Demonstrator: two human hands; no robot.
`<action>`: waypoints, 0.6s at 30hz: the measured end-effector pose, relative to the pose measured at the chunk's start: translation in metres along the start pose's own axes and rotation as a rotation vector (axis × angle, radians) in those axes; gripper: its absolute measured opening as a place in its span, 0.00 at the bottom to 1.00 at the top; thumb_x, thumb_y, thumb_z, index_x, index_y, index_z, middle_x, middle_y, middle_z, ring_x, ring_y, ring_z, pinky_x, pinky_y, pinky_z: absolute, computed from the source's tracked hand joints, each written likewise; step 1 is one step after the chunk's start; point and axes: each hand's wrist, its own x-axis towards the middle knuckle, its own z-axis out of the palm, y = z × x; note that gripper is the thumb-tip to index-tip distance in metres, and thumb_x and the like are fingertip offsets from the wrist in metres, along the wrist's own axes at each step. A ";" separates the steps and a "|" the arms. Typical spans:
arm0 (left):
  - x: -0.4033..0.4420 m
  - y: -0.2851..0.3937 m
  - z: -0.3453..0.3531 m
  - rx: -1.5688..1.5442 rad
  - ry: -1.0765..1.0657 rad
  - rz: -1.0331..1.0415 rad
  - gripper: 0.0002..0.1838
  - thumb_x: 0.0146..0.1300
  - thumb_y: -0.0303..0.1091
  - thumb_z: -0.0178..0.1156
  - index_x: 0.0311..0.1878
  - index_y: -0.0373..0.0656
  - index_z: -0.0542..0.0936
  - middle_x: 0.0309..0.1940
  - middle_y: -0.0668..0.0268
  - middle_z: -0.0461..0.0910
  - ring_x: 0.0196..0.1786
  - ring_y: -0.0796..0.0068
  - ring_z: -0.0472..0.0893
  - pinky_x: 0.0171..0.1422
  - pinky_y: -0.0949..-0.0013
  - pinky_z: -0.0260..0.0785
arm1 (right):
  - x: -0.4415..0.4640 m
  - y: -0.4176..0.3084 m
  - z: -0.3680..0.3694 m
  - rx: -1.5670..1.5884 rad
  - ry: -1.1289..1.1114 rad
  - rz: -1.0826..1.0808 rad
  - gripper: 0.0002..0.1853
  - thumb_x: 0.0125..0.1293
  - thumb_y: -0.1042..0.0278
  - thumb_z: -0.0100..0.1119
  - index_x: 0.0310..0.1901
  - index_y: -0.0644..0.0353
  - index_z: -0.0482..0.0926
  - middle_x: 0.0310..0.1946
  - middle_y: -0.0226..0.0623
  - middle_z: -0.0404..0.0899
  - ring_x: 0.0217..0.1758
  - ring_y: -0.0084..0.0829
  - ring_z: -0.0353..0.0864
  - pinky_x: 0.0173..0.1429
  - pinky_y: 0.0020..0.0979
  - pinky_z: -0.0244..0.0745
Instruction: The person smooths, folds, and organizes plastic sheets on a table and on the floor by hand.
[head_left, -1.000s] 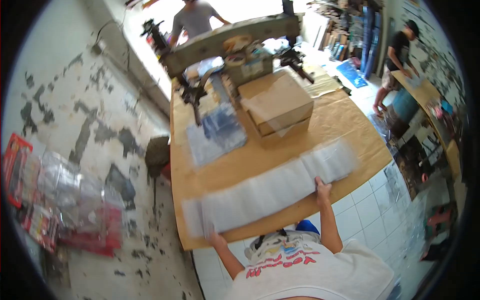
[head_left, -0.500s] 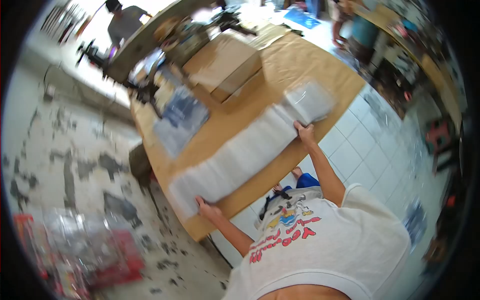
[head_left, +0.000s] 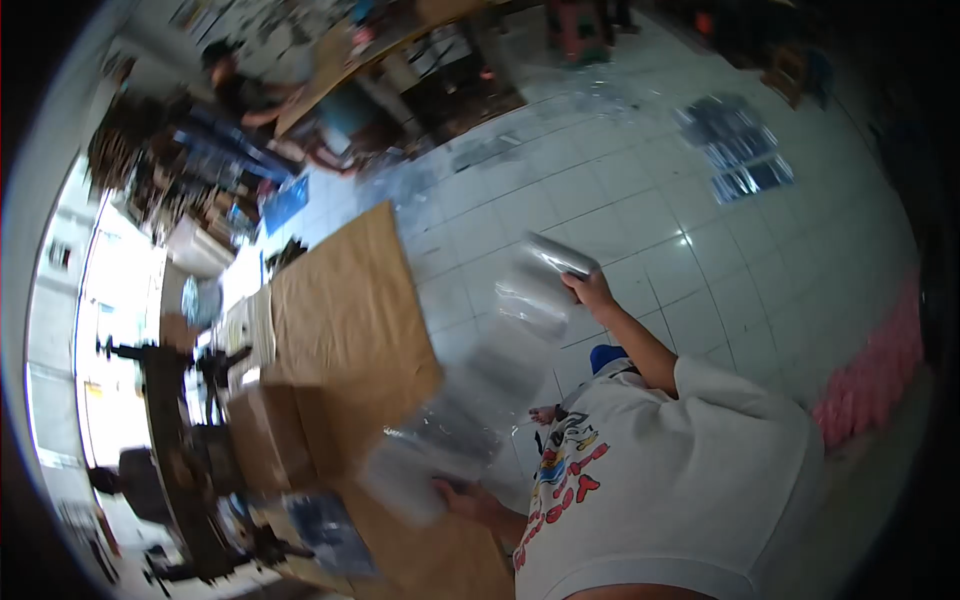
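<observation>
A long, fanned row of clear plastic bags (head_left: 490, 375) stretches between my two hands, partly over the table edge and partly over the floor. My right hand (head_left: 592, 288) is closed on its far end, where the plastic looks folded or stacked and shiny. At the near end my left hand (head_left: 468, 500), smeared by motion, grips the bags with the thumb on top. The middle of the row sags and looks blurred and see-through.
The brown-covered table (head_left: 345, 290) carries a cardboard box (head_left: 268, 435), a blue-tinted plastic pile (head_left: 330, 535) and a machine (head_left: 180, 450). Plastic packs (head_left: 735, 145) lie on the tiled floor (head_left: 640, 220). One person (head_left: 245, 100) sits at the back; another (head_left: 140, 485) is beyond the machine.
The row of bags has been lifted off the table and swung right, out over the floor, with both hands still holding it. My view has turned to the right.
</observation>
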 end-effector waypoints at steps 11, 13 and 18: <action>-0.165 -0.074 0.307 0.268 -0.771 -0.318 0.19 0.68 0.34 0.60 0.58 0.35 0.73 0.51 0.62 0.74 0.52 0.69 0.73 0.57 0.65 0.66 | -0.034 0.034 -0.363 0.039 0.965 0.074 0.17 0.61 0.58 0.69 0.37 0.65 0.80 0.27 0.29 0.79 0.27 0.21 0.76 0.29 0.27 0.70; -0.206 -0.083 0.351 0.141 -0.876 -0.385 0.16 0.67 0.32 0.59 0.56 0.37 0.74 0.45 0.64 0.75 0.45 0.73 0.74 0.48 0.68 0.68 | -0.058 0.048 -0.407 0.009 1.177 -0.004 0.15 0.62 0.58 0.68 0.37 0.64 0.81 0.26 0.26 0.78 0.26 0.20 0.74 0.29 0.26 0.68; -0.239 -0.109 0.451 0.220 -1.134 -0.342 0.07 0.67 0.29 0.60 0.46 0.41 0.78 0.35 0.73 0.75 0.36 0.81 0.72 0.40 0.73 0.65 | -0.120 0.028 -0.467 0.179 1.291 0.036 0.17 0.62 0.58 0.68 0.39 0.67 0.82 0.28 0.29 0.79 0.28 0.21 0.74 0.31 0.28 0.68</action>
